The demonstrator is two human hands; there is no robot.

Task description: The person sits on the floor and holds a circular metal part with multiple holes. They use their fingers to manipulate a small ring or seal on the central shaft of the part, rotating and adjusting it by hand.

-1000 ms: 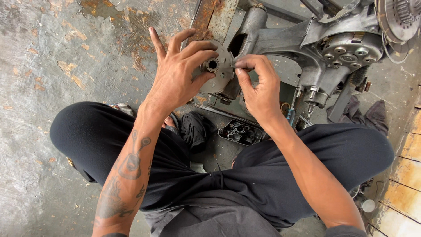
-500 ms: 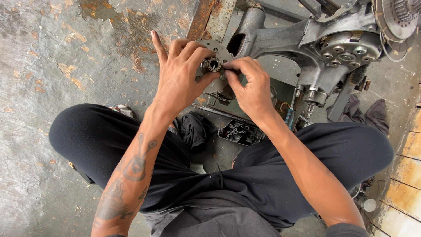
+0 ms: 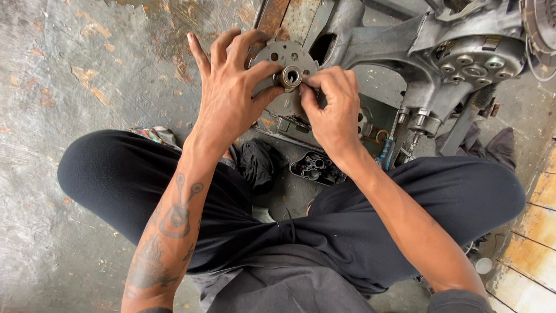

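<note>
So the left hand (image 3: 231,95) is spread wide with its fingers wrapped around the edge of a round grey metal disc with small holes drilled through it (image 3: 277,61), thumb pressed up against the short steel hub sleeve (image 3: 291,76) sticking out of the disc's middle. The right hand (image 3: 333,110) is clamped on from the other side, fingertips pinching right at that sleeve and the disc's lower edge, so both hands are gripping the same part, held up above the lap. Just behind it sits a big grimy cast-aluminium engine casing (image 3: 417,43) on a rusty metal stand (image 3: 286,17). Below the hands, on the stained concrete floor (image 3: 69,69), there's a small black tray of bits (image 3: 317,168), a dark rag (image 3: 258,162) next to it, and a blue-handled screwdriver (image 3: 387,152) near the right wrist. Person's sitting cross-legged in black trousers (image 3: 116,179).
</note>
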